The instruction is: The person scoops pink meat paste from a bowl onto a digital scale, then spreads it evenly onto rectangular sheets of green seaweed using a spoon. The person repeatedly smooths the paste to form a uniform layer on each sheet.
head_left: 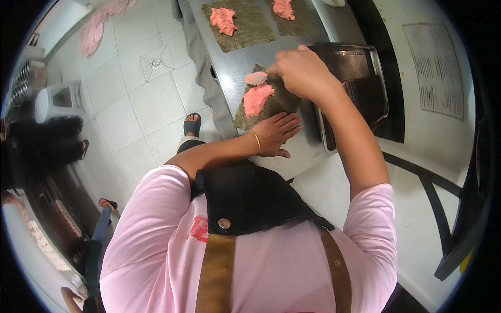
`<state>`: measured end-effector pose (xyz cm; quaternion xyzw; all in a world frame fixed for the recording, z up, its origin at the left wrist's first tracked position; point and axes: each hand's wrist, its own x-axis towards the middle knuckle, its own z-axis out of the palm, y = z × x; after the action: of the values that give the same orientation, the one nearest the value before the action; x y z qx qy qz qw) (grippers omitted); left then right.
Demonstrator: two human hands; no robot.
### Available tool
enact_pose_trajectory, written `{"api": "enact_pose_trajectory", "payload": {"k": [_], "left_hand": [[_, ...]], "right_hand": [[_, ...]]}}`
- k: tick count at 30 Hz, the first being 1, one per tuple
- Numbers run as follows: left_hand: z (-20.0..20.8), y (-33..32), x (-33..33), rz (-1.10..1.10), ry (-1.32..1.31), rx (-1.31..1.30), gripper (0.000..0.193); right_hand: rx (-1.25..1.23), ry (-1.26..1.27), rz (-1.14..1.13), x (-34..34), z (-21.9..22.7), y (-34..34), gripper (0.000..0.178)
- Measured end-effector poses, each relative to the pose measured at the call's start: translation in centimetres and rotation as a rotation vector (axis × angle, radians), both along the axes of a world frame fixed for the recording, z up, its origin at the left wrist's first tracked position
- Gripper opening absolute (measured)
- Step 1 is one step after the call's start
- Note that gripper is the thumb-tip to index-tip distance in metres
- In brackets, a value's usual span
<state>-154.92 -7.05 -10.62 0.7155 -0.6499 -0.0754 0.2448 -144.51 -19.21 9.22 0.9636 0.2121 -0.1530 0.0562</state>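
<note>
My right hand (307,73) is closed around a spoon, whose pale bowl (255,79), smeared with pink paste, is held over a dark green seaweed sheet (284,99). Just below the bowl, a mound of pink paste (257,100) sits on that sheet. My left hand (276,134) lies flat with its fingers stretched out over the sheet's near edge. Farther up the metal table (229,70) are two more seaweed sheets, the left one (250,37) and the right one (305,23). The left bears a paste mound (223,21), the right another (283,9).
A dark metal tray (377,68) stands right of my right hand. Grey cloth (206,78) hangs along the table's left edge. Beyond it lies a tiled floor with a drain (155,63). A person (96,250) is partly visible at lower left. A printed paper (436,68) is at the right.
</note>
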Motion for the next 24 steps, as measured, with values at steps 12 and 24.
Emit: {"api": "enact_pose_trajectory", "payload": {"k": [12,24], "left_hand": [[-0.3,0.5,-0.1,-0.025,-0.021,0.158,0.1],[-1.2,0.0,-0.2,-0.033,0.013,0.124,0.101]], "right_hand": [[-0.36,0.246,0.275,5.4,-2.9,8.1,0.016],[-0.307,0.237,0.199,3.5,-3.0,4.2,0.012]]}}
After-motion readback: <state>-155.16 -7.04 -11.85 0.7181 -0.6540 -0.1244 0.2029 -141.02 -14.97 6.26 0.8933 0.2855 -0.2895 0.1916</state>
